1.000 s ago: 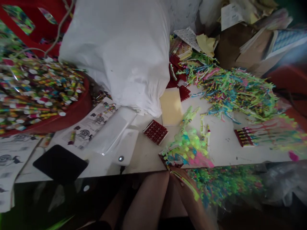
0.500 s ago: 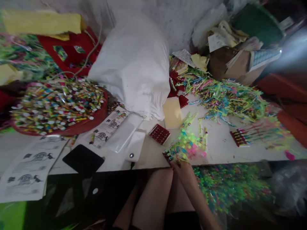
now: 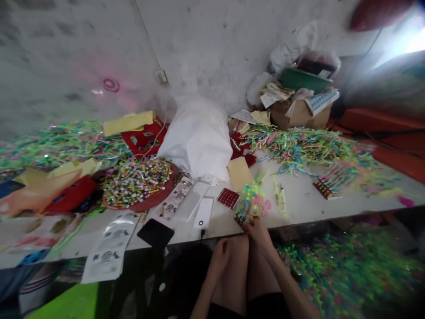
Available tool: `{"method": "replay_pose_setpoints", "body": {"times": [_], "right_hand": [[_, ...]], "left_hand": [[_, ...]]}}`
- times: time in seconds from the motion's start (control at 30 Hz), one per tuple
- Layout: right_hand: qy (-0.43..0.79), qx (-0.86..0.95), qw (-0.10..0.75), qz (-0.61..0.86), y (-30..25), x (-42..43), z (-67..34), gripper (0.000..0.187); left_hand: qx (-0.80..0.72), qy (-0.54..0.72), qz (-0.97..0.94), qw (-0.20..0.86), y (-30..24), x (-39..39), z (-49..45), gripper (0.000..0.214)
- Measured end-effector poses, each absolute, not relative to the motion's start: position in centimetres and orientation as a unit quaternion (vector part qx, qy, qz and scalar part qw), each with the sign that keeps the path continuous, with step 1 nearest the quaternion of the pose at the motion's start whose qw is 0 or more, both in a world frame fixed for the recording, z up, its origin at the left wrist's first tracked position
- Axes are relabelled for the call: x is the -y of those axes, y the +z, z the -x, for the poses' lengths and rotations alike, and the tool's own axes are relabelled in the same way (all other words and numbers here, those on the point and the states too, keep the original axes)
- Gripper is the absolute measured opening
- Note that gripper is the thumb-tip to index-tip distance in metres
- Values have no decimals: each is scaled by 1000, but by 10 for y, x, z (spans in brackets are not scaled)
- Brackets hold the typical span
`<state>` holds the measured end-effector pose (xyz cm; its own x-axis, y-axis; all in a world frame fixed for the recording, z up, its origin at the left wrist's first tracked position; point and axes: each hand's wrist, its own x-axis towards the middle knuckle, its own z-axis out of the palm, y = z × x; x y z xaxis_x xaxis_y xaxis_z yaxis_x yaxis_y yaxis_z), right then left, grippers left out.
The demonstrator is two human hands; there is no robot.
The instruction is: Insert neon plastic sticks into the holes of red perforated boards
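- The right hand [image 3: 258,229] sits at the near edge of the tabletop [image 3: 308,208], its arm coming up from the lower right.
- Its fingers are curled in around the near end of a neon bundle [image 3: 252,203] of green, pink and blue pieces. The picture is blurred there, so how tight the grip is cannot be told.
- The neon bundle rests on the tabletop right at that edge, just right of a red patterned card [image 3: 228,198] and just in front of a pale yellow sheet [image 3: 239,173].
- A few loose neon sticks [image 3: 280,195] lie just to the right of the bundle.
- Bare knees [image 3: 229,257] show below the edge, beside the right hand.
- Left of the card lie a white flat device [image 3: 203,212] and a black square [image 3: 155,232], both near the edge.
- A big white sack [image 3: 199,137] stands behind the yellow sheet, against the wall.
- A red tray [image 3: 149,203] heaped with small colourful rolls sits to the left of the sack.
- A wide heap of neon strips [image 3: 302,146] spreads across the far right of the tabletop, in front of a cardboard box [image 3: 299,116].
- Printed sheets [image 3: 108,250] hang over the near edge at the left.
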<state>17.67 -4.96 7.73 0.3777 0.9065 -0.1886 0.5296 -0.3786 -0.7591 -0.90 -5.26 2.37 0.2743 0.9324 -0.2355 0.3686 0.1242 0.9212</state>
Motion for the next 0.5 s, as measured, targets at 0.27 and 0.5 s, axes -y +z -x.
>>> {"method": "replay_pose_setpoints", "body": {"times": [0.27, 0.5], "right_hand": [[362, 469, 217, 776, 98, 38, -183, 19], [319, 513, 131, 786, 108, 30, -181, 19]], "left_hand": [[-439, 256, -694, 510, 75, 34, -24, 32], [-374, 206, -717, 551, 78, 24, -25, 31]]}}
